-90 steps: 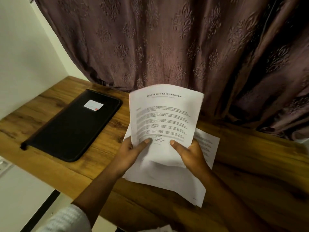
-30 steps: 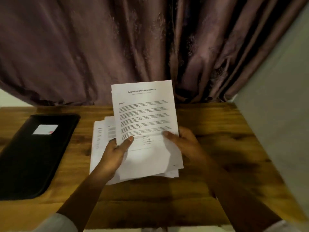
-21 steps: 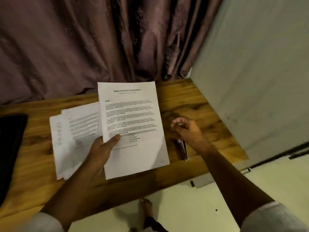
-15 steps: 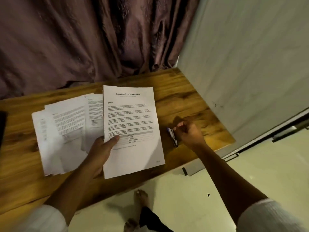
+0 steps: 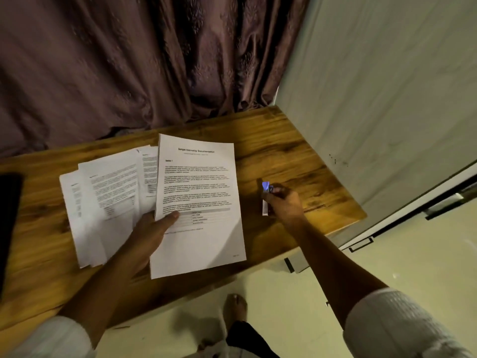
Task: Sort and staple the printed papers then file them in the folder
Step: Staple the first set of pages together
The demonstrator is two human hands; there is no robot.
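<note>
The left hand pinches the titled papers; the right hand grips the stapler near the right edge of the tabletop. Square the papers first, then staple one top corner.

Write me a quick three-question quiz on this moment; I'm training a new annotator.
1. True or false: the left hand holds the titled sheet.
2. What does the right hand grip? A) pen B) stapler C) phone
3. Fill in: the loose sheets lie on the ___, left of the titled sheet.
Key: 1 true; 2 B; 3 table.
</note>
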